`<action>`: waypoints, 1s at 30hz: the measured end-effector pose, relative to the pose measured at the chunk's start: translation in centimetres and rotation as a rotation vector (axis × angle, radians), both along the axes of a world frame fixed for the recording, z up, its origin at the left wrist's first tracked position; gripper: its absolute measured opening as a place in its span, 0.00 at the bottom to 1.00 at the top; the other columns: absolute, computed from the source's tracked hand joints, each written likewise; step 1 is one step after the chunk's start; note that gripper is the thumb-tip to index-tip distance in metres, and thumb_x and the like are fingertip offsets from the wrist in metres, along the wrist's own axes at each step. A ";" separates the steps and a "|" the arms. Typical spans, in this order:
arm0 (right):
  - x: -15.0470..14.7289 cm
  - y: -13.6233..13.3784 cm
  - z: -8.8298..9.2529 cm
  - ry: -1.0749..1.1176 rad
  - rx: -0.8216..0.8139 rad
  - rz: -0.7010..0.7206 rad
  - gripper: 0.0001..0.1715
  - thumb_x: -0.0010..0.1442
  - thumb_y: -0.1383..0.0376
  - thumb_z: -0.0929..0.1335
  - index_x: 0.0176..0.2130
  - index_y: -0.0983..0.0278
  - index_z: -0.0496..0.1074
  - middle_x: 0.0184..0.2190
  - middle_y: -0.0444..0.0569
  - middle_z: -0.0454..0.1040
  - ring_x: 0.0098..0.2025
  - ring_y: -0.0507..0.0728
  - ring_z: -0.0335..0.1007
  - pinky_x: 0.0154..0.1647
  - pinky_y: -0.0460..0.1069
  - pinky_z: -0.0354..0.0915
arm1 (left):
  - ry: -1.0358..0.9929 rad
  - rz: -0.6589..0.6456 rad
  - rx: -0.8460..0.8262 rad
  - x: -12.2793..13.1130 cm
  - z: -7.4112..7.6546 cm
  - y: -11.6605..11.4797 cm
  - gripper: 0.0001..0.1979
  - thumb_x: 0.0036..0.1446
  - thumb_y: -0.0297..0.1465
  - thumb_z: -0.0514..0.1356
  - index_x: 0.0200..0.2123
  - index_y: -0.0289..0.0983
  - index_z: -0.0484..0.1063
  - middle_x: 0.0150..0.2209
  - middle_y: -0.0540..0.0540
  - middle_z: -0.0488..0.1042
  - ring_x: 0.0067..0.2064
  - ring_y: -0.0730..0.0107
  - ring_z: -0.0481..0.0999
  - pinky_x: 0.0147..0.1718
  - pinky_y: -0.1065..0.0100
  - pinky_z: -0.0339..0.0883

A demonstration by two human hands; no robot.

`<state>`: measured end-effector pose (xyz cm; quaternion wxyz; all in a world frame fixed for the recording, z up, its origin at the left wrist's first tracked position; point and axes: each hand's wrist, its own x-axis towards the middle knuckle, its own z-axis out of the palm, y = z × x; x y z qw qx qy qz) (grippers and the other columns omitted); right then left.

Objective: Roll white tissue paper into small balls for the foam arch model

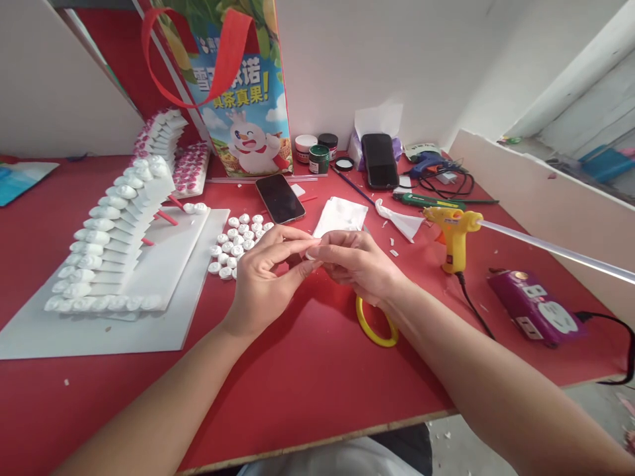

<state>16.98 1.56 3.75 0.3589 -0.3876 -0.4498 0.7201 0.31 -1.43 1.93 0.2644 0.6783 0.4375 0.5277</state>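
Observation:
My left hand (270, 274) and my right hand (354, 261) meet over the middle of the red table (297, 370). Between their fingertips is a small white piece (313, 254), mostly hidden by the fingers; both hands pinch it. Just left of my left hand lie several small white rosettes (237, 239) in a cluster. Behind the hands is a folded white paper (342, 217). A yellow ring (367, 324) lies under my right wrist.
A white curved model (114, 231) stands on a white board (186, 311) at left. Behind are a bag (238, 99), two phones (280, 198) and paint jars (319, 159). At right are a yellow glue gun (454, 235) with a long stick and a purple power socket (536, 307).

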 end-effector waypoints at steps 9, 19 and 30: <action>0.9 0.8 0.4 -0.002 -0.184 0.086 0.24 0.52 0.49 0.77 0.31 0.67 0.73 0.25 0.43 0.68 0.19 0.45 0.53 0.17 0.44 0.38 | 0.005 0.004 0.025 -0.5 -0.6 0.4 0.07 0.61 0.34 0.69 0.42 0.42 0.83 0.43 0.45 0.78 0.38 0.68 0.75 0.38 0.67 0.72; 0.6 0.4 0.1 -0.032 -0.104 0.110 0.23 0.46 0.57 0.81 0.26 0.66 0.70 0.18 0.35 0.56 0.18 0.42 0.41 0.18 0.43 0.37 | -0.026 -0.008 0.011 -0.4 -1.0 0.5 0.08 0.58 0.36 0.71 0.39 0.41 0.79 0.44 0.45 0.75 0.37 0.69 0.73 0.38 0.66 0.71; 0.2 0.1 -0.7 -0.234 0.251 -0.050 0.19 0.49 0.56 0.80 0.31 0.67 0.75 0.24 0.42 0.72 0.24 0.47 0.59 0.24 0.45 0.53 | -0.017 -0.064 0.073 -0.6 -1.9 0.9 0.10 0.61 0.28 0.68 0.45 0.40 0.77 0.49 0.43 0.73 0.47 0.64 0.76 0.41 0.65 0.73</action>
